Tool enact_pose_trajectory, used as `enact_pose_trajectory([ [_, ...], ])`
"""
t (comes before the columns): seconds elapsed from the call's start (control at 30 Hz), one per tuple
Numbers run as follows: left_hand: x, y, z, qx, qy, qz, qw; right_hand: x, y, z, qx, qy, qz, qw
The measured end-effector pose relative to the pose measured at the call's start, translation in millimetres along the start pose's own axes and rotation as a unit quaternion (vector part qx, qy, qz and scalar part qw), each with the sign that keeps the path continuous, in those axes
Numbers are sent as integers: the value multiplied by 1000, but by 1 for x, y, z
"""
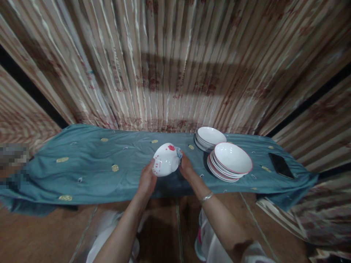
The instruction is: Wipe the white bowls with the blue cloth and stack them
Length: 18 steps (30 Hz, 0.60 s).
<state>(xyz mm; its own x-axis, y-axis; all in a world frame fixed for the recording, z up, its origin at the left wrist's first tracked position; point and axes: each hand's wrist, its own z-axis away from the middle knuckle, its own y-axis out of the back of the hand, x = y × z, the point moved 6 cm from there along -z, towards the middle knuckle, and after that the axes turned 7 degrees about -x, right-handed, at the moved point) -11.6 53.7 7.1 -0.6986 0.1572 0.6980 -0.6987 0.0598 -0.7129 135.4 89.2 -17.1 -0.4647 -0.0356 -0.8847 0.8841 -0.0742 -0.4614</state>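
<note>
A white bowl (163,160) with a red flower and small red marks is held up over the table, tipped on its side so its outside faces me. My left hand (147,179) grips the bowl's left rim. On the other side, my right hand (186,166) is closed on a light blue cloth (179,152) pressed against the bowl's foot. To the right of my right hand stands a stack of red-rimmed bowls (233,159), the top one tilted. Behind that is a second stack of white dishes (210,136) with dark rims.
The long table wears a teal cloth (90,175) with yellow pineapple prints. A black phone (280,165) lies near its right end. Pleated patterned curtains (170,73) hang behind and at both sides. Brown floor tiles (161,233) show below, and a blurred-out patch (13,164) covers the far left.
</note>
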Motion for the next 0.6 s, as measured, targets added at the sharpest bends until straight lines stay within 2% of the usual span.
enact_pose_trajectory([
  [0.13,5,-4,-1,0,-13,13,1000,13,-4,14,74,-70,-86,991],
  [0.2,8,-5,-2,7,-24,13,1000,20,-8,22,91,-107,-129,982],
  [0.3,10,-4,-3,9,-41,-3,999,29,-18,30,71,-156,-180,969],
  [0.43,12,0,-3,23,-68,-47,996,40,-40,41,-1,-215,-218,952],
  [0.5,12,2,-2,37,-72,-81,993,42,-52,47,-37,-227,-248,941],
  [0.6,13,5,-1,50,-76,-156,984,42,-63,57,-51,-251,-278,926],
])
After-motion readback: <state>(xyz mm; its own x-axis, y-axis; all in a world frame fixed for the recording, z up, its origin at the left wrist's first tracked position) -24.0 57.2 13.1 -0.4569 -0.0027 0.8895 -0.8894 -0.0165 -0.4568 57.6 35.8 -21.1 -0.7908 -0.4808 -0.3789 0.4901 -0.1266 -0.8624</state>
